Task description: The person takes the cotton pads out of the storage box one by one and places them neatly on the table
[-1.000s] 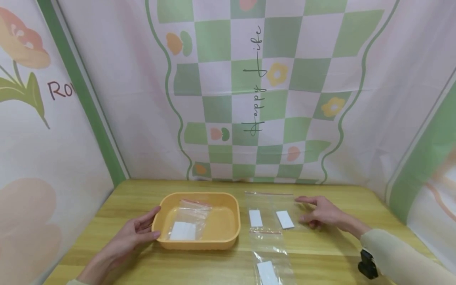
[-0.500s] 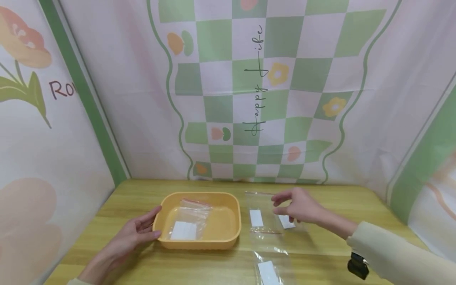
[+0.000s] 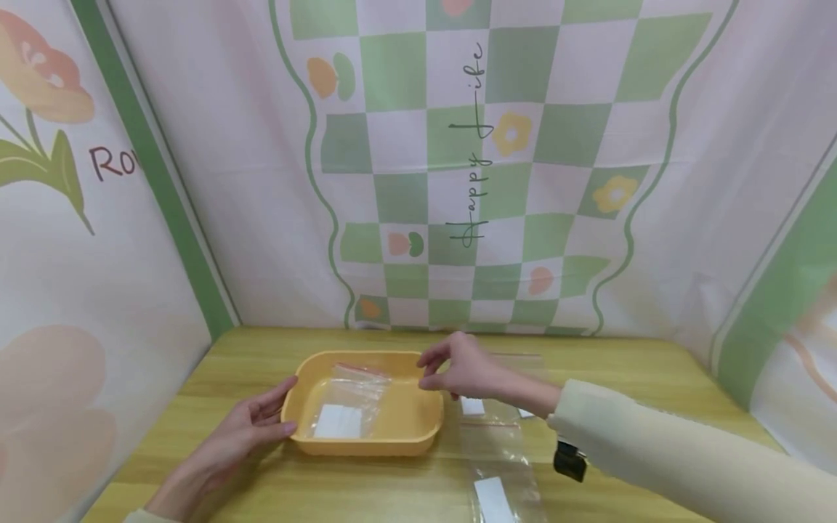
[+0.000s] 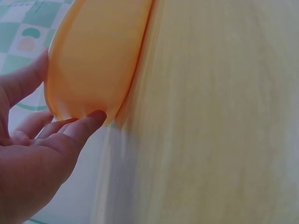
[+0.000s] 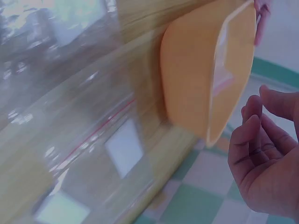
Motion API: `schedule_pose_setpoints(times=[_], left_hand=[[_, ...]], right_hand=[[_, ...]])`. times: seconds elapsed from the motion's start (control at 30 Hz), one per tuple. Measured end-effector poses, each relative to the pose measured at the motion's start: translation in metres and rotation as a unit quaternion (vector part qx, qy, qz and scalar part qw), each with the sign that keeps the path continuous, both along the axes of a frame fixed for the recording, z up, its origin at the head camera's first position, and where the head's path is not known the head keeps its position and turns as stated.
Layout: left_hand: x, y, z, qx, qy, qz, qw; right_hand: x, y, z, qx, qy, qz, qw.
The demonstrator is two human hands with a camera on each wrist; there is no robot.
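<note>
Head view: left grip point(image 3: 251, 423) holds yellow tray point(image 3: 407, 412), right grip point(image 3: 466, 369) near it

In the head view, soft, even light is spread over the tabletop point(image 3: 366, 494), and a faint shadow is cast beside the tray point(image 3: 366, 447). Glare is caught on the clear bags point(image 5: 46, 60) in the right wrist view; both wrist views are blurred.
</note>
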State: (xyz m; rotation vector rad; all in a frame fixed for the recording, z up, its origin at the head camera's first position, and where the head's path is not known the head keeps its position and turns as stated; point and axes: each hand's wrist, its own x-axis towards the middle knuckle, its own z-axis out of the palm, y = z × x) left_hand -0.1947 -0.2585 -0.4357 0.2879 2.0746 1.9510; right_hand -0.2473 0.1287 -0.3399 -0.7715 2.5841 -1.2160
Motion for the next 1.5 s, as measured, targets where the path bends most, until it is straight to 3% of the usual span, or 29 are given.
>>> schedule_pose_setpoints(times=[0.3, 0.57, 1.03, 1.27, 1.5], left_hand=[[0.0, -0.001, 0.0, 0.003, -0.002, -0.005, 1.0], [-0.001, -0.001, 0.001, 0.005, -0.003, -0.003, 1.0], [-0.001, -0.003, 0.0, 0.017, 0.011, -0.013, 0.9997], [-0.001, -0.003, 0.0, 0.009, 0.014, -0.012, 0.9998], [-0.001, -0.002, 0.0, 0.007, 0.012, -0.006, 0.9999]], right_hand=[[-0.012, -0.055, -0.022, 0.046, 0.026, 0.036, 0.998], [-0.02, -0.077, -0.043, 0.12, 0.062, 0.051, 0.9895], [-0.022, -0.095, -0.06, 0.192, 0.03, 0.021, 0.9807], [-0.02, -0.097, -0.06, 0.192, 0.039, -0.022, 0.9803], [-0.02, -0.094, -0.06, 0.143, 0.054, -0.03, 0.9877]])
